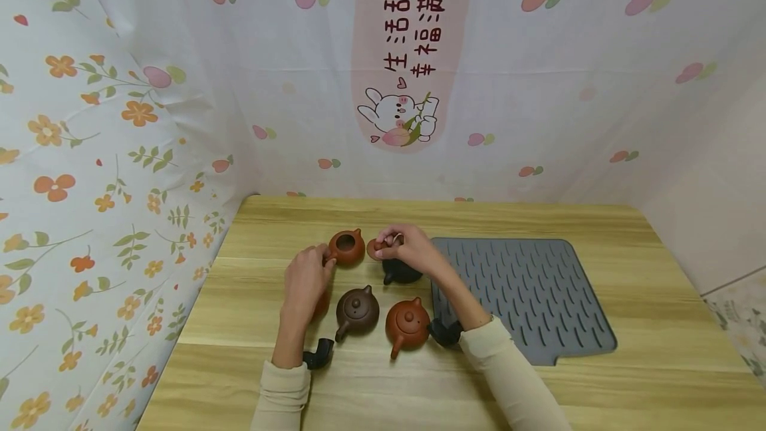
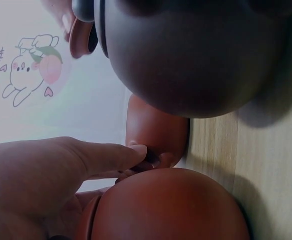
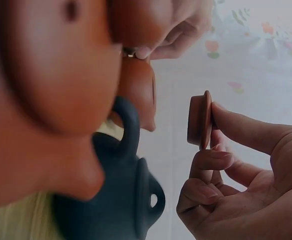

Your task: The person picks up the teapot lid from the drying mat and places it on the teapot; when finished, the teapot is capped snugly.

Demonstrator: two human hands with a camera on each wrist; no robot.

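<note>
My left hand (image 1: 306, 279) pinches the handle of a reddish-brown clay teapot (image 1: 354, 259), which stands lidless at the back with its round opening showing. In the right wrist view, a small reddish lid (image 3: 200, 120) is held between the thumb and fingers of my right hand (image 3: 246, 175). That hand is over a black teapot (image 1: 403, 273), partly covering it. Closer to me are a dark brown teapot (image 1: 357, 314) and a reddish-orange teapot (image 1: 408, 328), both with lids on. Another reddish teapot (image 1: 322, 303) is mostly hidden by my left wrist.
A grey ridged mat (image 1: 520, 291) lies on the wooden table (image 1: 646, 311) to the right. Behind the table hangs a printed white curtain (image 1: 269, 72), and a flowered one (image 1: 90, 185) runs along the left side.
</note>
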